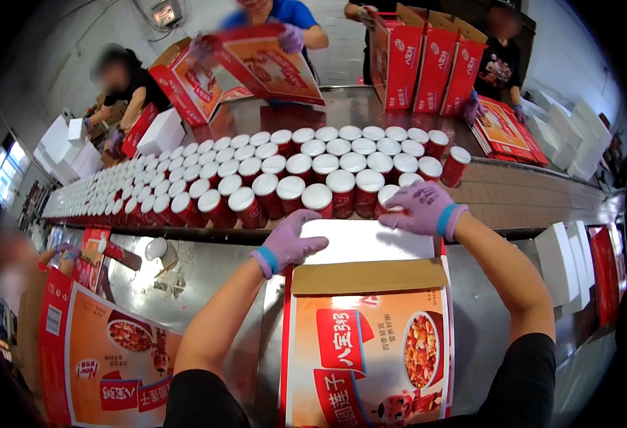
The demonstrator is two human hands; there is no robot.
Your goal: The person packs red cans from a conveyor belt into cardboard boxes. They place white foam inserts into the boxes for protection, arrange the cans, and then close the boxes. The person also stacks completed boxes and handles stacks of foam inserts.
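A printed red-and-orange carton (340,331) lies before me with its end flap raised, the open end facing the conveyor. A white foam slab (356,243) sits at that opening. My left hand (292,243), in a purple glove, is at the slab's left end, thumb and fingers apart. My right hand (426,209), gloved the same way, is over the slab's far right corner, its fingertips close to a white-lidded red can (387,195). Whether those fingers touch the can or the slab cannot be seen clearly. Rows of similar cans (318,198) stand just beyond.
The conveyor (517,184) crosses ahead of me. Another carton (115,353) lies at left on the metal table (201,299). A can (120,253) lies tipped over there. Foam slabs (559,262) stand at right. Several people handle cartons (270,64) around the line.
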